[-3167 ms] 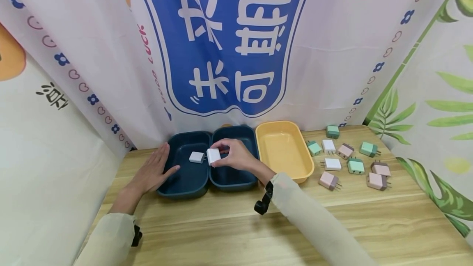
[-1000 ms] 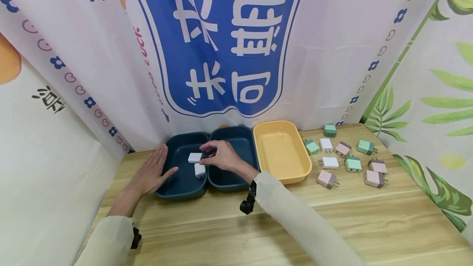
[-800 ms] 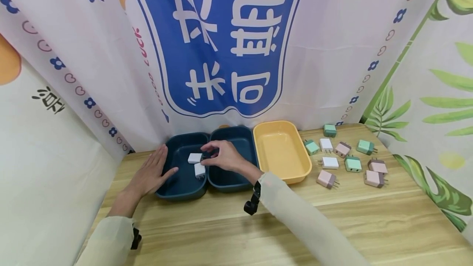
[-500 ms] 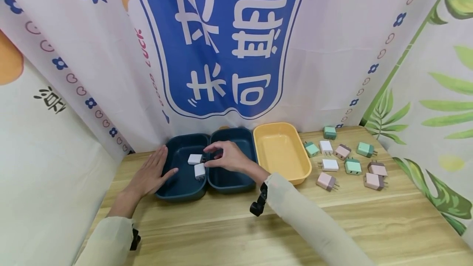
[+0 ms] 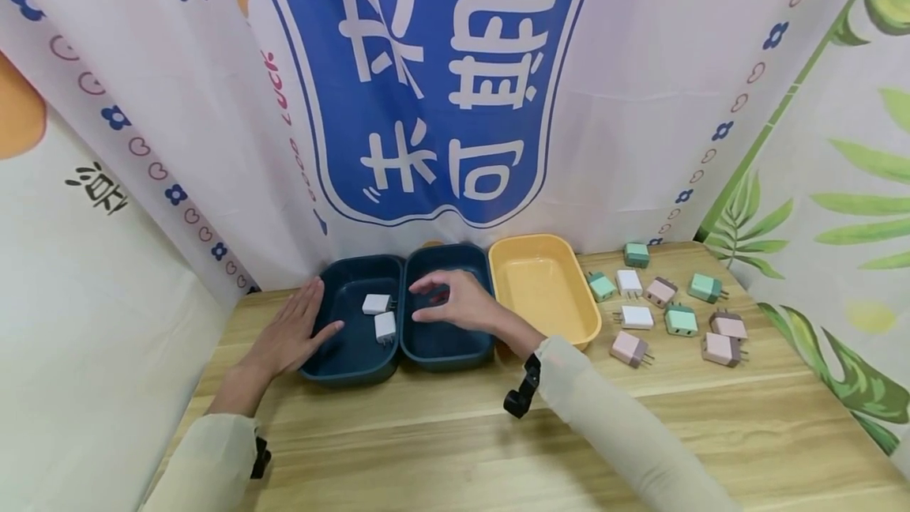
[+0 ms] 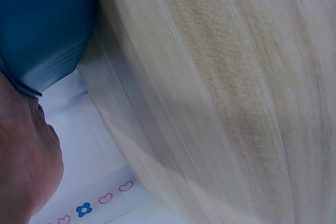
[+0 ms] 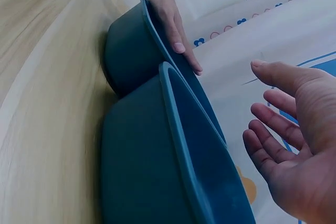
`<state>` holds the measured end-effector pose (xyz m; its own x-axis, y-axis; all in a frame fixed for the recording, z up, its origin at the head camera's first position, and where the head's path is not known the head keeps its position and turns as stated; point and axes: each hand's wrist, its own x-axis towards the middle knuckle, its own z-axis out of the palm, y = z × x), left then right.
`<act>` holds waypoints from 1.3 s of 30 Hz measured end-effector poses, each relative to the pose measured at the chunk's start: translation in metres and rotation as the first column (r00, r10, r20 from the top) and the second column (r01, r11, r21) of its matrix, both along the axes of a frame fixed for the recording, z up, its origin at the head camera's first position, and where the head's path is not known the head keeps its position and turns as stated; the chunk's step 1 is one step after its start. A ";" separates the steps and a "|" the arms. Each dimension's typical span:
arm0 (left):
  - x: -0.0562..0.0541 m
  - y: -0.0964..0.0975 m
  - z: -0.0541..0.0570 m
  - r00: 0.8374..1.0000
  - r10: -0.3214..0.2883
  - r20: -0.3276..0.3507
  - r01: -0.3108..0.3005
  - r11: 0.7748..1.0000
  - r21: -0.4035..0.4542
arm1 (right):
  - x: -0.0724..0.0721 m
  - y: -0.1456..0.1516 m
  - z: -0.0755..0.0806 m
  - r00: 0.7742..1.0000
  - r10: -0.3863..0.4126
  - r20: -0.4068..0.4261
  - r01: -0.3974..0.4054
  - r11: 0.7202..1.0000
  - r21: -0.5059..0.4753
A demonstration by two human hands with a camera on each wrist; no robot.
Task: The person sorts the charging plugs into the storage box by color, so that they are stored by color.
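My left hand (image 5: 290, 332) rests with straight fingers along the left rim of the left dark blue tray (image 5: 348, 375). Inside that tray lie two white charger plugs, one (image 5: 377, 304) behind the other (image 5: 385, 327), both near its right wall. Over the middle dark blue tray (image 5: 444, 358) hovers my right hand (image 5: 462, 305), thumb and fingers spread apart with nothing between them. The right wrist view shows the same right hand (image 7: 299, 129) relaxed above the tray rim. In the left wrist view, part of my left hand (image 6: 26, 156) shows beside the tray wall (image 6: 44, 24).
A yellow tray (image 5: 593, 322) stands right of the blue ones. Further right on the wooden table (image 5: 455, 449) lie several chargers: white (image 5: 636, 317), green (image 5: 681, 320) and pink (image 5: 629, 348). A printed curtain (image 5: 611, 141) hangs right behind the trays.
My right hand has set the second white charger down in the left tray, let go, and drawn back to the right over the middle tray. My left hand has stayed on the rim.
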<state>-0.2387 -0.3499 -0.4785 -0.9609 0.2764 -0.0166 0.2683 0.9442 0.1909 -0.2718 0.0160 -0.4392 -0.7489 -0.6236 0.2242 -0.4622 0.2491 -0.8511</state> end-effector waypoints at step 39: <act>0.000 0.000 -0.001 1.000 0.005 0.001 -0.005 1.000 -0.004 | 0.012 0.081 0.008 0.999 0.025 -0.024 -0.024 0.999 0.022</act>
